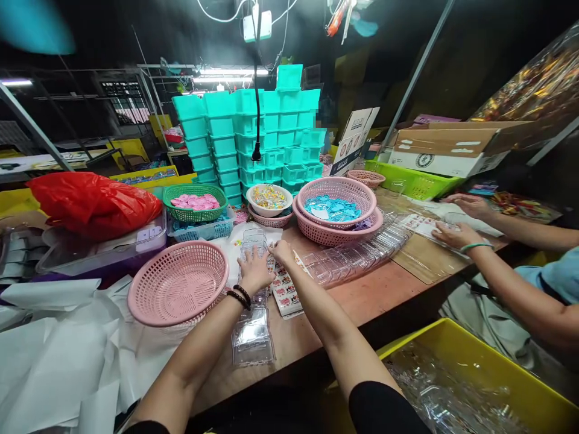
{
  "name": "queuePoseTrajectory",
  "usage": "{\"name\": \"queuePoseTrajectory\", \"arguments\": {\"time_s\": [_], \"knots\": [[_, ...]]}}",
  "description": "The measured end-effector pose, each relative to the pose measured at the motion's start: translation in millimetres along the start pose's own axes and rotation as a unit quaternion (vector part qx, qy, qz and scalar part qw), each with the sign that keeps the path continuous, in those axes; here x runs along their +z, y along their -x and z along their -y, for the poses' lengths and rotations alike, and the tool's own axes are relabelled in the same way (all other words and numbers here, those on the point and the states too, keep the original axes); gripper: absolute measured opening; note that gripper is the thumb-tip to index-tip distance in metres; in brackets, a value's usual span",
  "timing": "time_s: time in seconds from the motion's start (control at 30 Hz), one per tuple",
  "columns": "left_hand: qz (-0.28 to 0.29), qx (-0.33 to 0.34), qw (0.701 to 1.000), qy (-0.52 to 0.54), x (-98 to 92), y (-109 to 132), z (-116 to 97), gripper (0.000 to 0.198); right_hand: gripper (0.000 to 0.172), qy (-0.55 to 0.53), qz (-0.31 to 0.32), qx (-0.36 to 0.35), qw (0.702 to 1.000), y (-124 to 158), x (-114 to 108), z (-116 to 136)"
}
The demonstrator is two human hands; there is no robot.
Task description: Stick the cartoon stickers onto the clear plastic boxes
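Observation:
My left hand [255, 269] lies with its fingers spread over a row of clear plastic cases [253, 337] that runs front to back on the table. Just right of it, my right hand [283, 253] is closed in a pinch; whatever is between its fingertips is too small to make out. Under and beside my right wrist sits a stack of printed sticker sheets [286, 293] with red and dark figures. White paper [234, 244] shows behind my left hand. An empty pink basket [178, 283] stands to the left of my left wrist.
Pink baskets [335, 232] with blue pieces, a white bowl [270, 211] and a green basket [195, 214] stand behind. Turquoise bins [266, 132] are stacked further back. At right, a co-worker's hands [456, 235] handle sheets. A yellow crate [479, 355] stands below the table edge.

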State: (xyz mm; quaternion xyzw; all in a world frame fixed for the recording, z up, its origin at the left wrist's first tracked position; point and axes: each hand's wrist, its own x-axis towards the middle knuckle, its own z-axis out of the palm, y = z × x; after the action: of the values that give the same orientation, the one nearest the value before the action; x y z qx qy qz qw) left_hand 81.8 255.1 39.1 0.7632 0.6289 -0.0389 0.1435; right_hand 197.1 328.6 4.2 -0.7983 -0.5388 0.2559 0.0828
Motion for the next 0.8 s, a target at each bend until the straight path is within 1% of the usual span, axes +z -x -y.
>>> {"name": "queuePoseTrajectory", "arguments": {"time_s": [0.13,0.27,0.43,0.57,0.63,0.7,0.73,0.8], "knots": [[0.002,0.001,1.0,0.007,-0.8,1,2,0.078,0.033,0.007,-0.014,0.019,1.0,7,-1,2],[0.004,0.007,1.0,0.023,-1.3,0,3,0.078,0.03,0.006,-0.051,0.0,0.999,13,-5,-1],[0.005,0.005,0.997,0.071,-0.9,-1,3,0.075,0.024,-0.042,-0.128,-0.049,0.99,22,-16,-10],[0.0,-0.001,0.988,0.156,-2.1,-2,6,0.072,0.032,-0.133,-0.201,-0.043,0.97,25,-36,-16],[-0.008,-0.005,0.975,0.222,-5.3,-3,8,0.071,0.035,-0.19,-0.228,-0.05,0.954,27,-52,-20],[-0.03,-0.007,0.953,0.302,-11.7,-5,9,0.076,0.034,-0.248,-0.245,-0.074,0.935,31,-69,-24],[-0.046,-0.005,0.937,0.346,-16.1,-7,9,0.079,0.035,-0.277,-0.25,-0.09,0.923,34,-77,-26],[-0.078,0.0,0.896,0.437,-27.0,-8,9,0.085,0.041,-0.338,-0.245,-0.126,0.9,44,-92,-30]]}}
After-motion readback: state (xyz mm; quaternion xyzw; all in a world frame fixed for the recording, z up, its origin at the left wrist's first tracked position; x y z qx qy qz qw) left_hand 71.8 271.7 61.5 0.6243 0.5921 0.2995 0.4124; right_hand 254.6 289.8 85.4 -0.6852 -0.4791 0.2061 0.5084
